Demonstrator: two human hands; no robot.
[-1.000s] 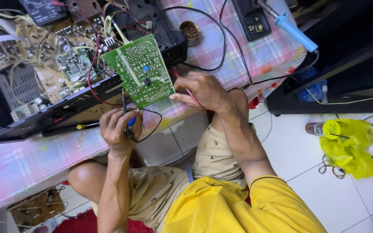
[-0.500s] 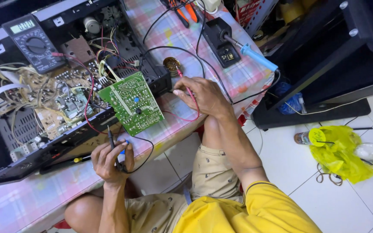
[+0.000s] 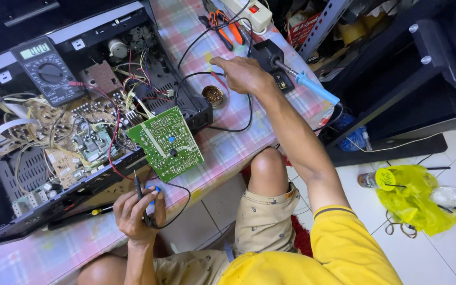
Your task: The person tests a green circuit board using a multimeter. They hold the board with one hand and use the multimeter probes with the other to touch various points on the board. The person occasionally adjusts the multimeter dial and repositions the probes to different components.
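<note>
**Probes apart, board waiting**

The green circuit board (image 3: 169,142) leans on the opened chassis (image 3: 69,158), copper side up. The left hand (image 3: 141,211) clamps the black probe (image 3: 139,192) just below it. The right hand (image 3: 244,74) closes on the red probe (image 3: 218,80) — near the solder tin (image 3: 212,95). Steady each tip on one joint; the multimeter (image 3: 48,71) sits top left.

Left hand (image 3: 142,211) fisted, near lap; right hand (image 3: 244,75) extended forward, fingers curled.
</note>
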